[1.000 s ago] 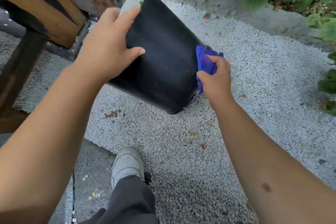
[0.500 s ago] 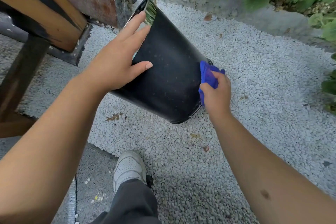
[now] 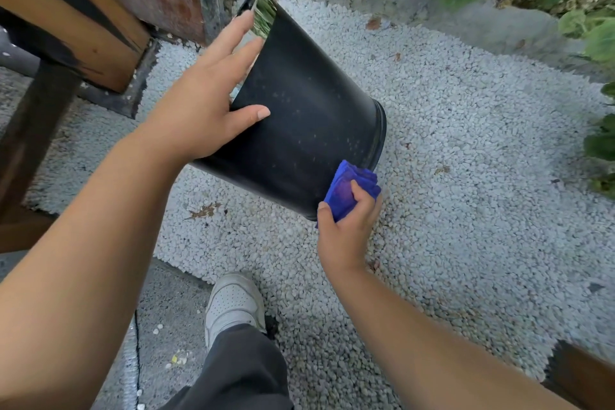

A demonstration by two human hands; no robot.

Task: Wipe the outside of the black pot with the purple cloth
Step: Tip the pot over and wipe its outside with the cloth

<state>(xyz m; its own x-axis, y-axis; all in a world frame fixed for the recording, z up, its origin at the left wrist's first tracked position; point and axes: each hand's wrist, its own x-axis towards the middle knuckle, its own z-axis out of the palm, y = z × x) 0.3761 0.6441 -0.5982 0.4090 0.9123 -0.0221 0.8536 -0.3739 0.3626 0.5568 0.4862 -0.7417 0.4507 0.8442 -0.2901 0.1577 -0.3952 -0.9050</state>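
Right hand [image 3: 346,230] grips purple cloth [image 3: 346,190] against black pot [image 3: 309,123]; left hand [image 3: 203,110] open, steadying it.

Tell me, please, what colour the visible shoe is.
The perforated shoe is white, seen in the head view.

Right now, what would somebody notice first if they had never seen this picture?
Probably the big black pot, tipped on its side over the white gravel in the middle. Next, the bright purple cloth bunched in the right hand, pressed against the pot's lower edge. The left hand steadies the pot near its other end.
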